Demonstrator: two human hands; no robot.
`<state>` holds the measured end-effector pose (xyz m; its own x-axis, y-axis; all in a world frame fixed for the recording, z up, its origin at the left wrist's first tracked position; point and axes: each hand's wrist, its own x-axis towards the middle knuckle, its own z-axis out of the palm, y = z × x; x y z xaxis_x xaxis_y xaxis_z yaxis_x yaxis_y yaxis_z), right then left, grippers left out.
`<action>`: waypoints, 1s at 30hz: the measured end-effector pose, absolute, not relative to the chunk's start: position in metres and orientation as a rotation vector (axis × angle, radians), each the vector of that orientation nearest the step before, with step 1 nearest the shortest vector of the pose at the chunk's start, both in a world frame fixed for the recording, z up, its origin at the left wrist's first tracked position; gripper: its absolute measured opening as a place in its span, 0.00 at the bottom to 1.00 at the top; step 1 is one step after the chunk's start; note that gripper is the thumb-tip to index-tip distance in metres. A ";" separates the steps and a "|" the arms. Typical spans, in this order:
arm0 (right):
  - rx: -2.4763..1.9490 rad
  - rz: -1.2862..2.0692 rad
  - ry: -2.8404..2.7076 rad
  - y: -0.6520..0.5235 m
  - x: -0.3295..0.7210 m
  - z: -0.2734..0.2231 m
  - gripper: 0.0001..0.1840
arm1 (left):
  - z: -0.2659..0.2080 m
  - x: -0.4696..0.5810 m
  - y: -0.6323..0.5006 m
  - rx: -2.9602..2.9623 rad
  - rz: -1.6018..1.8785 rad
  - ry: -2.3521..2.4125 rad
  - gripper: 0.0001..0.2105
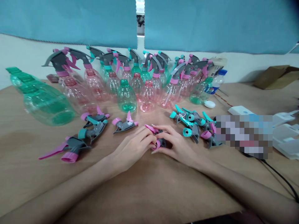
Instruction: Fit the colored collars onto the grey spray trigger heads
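Both hands meet at the middle of the table around one pink and grey trigger spray head. My left hand has its fingers closed on the pink side of it. From the other side, my right hand grips the same spray head between thumb and fingers, which partly cover it. Left of my hands lie loose spray heads, among them a pink one and a teal one. To the right is a cluster of mostly teal spray heads.
Behind my hands stand several pink and green bottles, many with spray heads on; a green bottle and a pink bottle have bare necks. Green bottles lean at left. A white oval object, a cardboard box and a black cable are at right.
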<state>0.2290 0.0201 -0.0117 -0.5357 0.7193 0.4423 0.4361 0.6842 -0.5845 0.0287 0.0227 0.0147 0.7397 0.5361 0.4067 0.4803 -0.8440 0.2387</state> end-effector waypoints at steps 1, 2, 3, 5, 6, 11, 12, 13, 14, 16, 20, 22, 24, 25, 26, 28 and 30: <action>-0.878 0.540 -2.215 0.020 0.229 -0.012 0.12 | 0.016 0.029 0.023 2.820 0.703 0.824 0.09; -0.874 0.541 -2.217 0.021 0.229 -0.012 0.13 | 0.016 0.030 0.023 2.815 0.692 0.830 0.10; -0.870 0.540 -2.218 0.021 0.229 -0.013 0.13 | 0.017 0.030 0.023 2.810 0.678 0.840 0.10; -0.875 0.543 -2.221 0.021 0.230 -0.014 0.13 | 0.015 0.030 0.023 2.789 0.653 0.869 0.10; -0.882 0.546 -2.223 0.021 0.230 -0.015 0.12 | 0.014 0.030 0.023 2.771 0.639 0.886 0.11; -0.950 0.574 -2.174 0.020 0.231 -0.013 0.13 | 0.005 0.027 0.022 2.663 0.639 0.985 0.09; -0.977 0.583 -2.145 0.021 0.232 -0.012 0.12 | 0.004 0.026 0.021 2.645 0.660 0.994 0.09; -1.005 0.590 -2.109 0.023 0.234 -0.012 0.11 | 0.004 0.026 0.021 2.625 0.682 0.996 0.08; -1.028 0.591 -2.069 0.025 0.236 -0.012 0.11 | 0.003 0.025 0.021 2.605 0.705 0.990 0.08; -1.052 0.575 -1.984 0.030 0.240 -0.013 0.11 | 0.003 0.024 0.020 2.555 0.763 0.979 0.07; -1.048 0.570 -1.908 0.037 0.245 -0.017 0.14 | 0.003 0.023 0.019 2.339 0.885 1.096 0.05; -1.037 0.598 -1.924 0.035 0.243 -0.016 0.14 | 0.003 0.022 0.019 2.163 0.947 1.180 0.05; -1.027 0.632 -1.942 0.029 0.239 -0.012 0.13 | 0.005 0.022 0.020 2.027 0.998 1.218 0.09; -1.026 0.650 -1.948 0.026 0.237 -0.010 0.13 | 0.006 0.021 0.021 1.999 1.009 1.223 0.11; -1.028 0.669 -1.954 0.023 0.235 -0.008 0.13 | 0.007 0.021 0.022 2.002 1.014 1.224 0.11; -1.029 0.697 -1.955 0.019 0.232 -0.005 0.13 | 0.007 0.019 0.025 2.057 1.008 1.235 0.10; -1.024 0.708 -1.954 0.017 0.230 -0.003 0.13 | 0.006 0.018 0.029 2.084 1.011 1.267 0.08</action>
